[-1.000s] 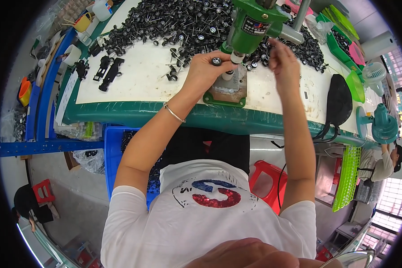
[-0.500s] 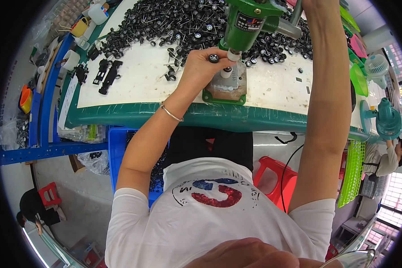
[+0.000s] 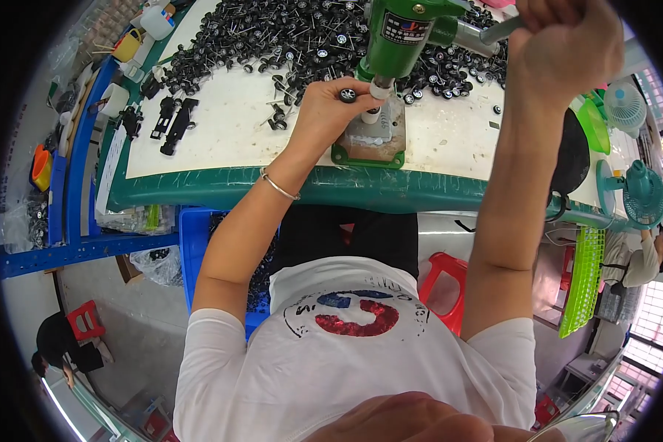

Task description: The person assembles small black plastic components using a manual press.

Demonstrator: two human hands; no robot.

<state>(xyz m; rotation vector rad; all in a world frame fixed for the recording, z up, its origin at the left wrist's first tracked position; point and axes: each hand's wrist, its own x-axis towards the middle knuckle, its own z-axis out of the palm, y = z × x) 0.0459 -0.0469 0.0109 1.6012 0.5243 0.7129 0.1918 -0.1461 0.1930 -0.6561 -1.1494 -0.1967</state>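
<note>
A green hand press (image 3: 411,33) stands on a grey base plate (image 3: 372,140) near the front edge of the white table (image 3: 221,140). My left hand (image 3: 328,110) holds a small black toy wheel (image 3: 348,95) right beside the press ram, over the base. My right hand (image 3: 567,44) is raised high and closed around the press's metal lever (image 3: 493,31). Several black wheels on axles (image 3: 272,29) lie heaped at the back of the table.
Black toy car chassis parts (image 3: 175,124) lie at the table's left. A blue crate (image 3: 195,250) sits under the table by my left arm, a red stool (image 3: 446,283) below. Green baskets (image 3: 583,276) and fans (image 3: 641,193) stand at right; other people sit lower left and far right.
My right hand left the wheel pile beside the press, rose and gripped the lever. My left hand has stayed at the ram with the wheel.
</note>
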